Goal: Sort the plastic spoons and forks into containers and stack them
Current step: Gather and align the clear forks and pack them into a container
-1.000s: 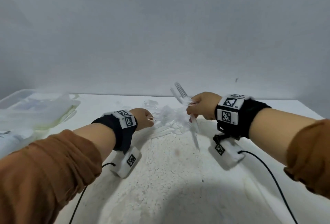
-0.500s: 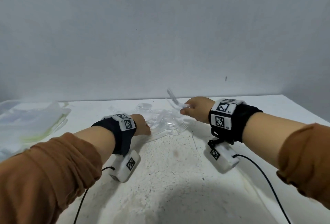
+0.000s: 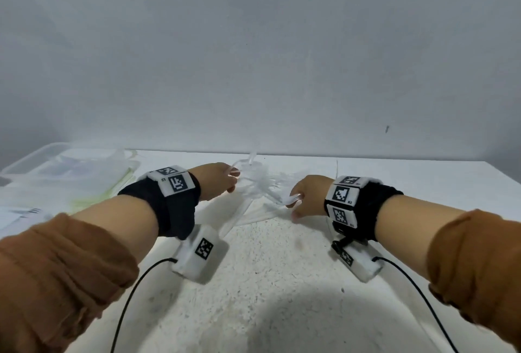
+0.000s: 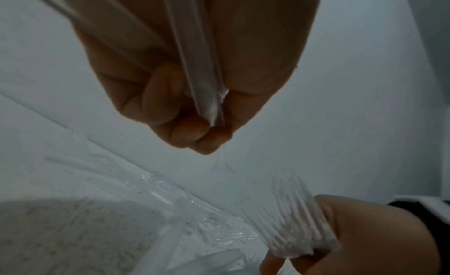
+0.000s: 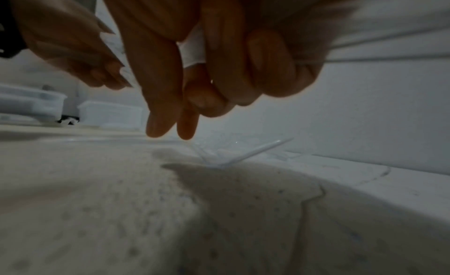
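two forearms in rust-brown sleeves are stretched forward over a speckled white surface (image 3: 267, 268), each wrist wrapped in a black band fitted with white coded marker blocks. a pile of clear plastic cutlery (image 3: 262, 183) is heaped on the surface between the two hands, toward the far edge by a plain grey wall.

the left hand (image 3: 217, 180) is held at the left side of the pile, its back turned upward and its fingers curled in. in the left wrist view the fingers (image 4: 185, 125) are seen closed tight around clear plastic handles (image 4: 202, 73) that run back through the palm. a clear end is seen rising just beyond this hand in the head view; whether it is spoon or fork cannot be told.

the right hand (image 3: 307, 197) is held at the right side of the pile, low over the surface. a bunch of clear forks (image 4: 292, 211), blurred, is gripped in it, the tines fanned out past the knuckles. in the right wrist view two fingers (image 5: 165, 98) are stretched downward toward the pile while the others are curled around the plastic.

clear lidded containers (image 3: 56, 172) are set at the far left of the surface, well apart from the pile. thin black cables are trailed from both wrist units toward the near edge.
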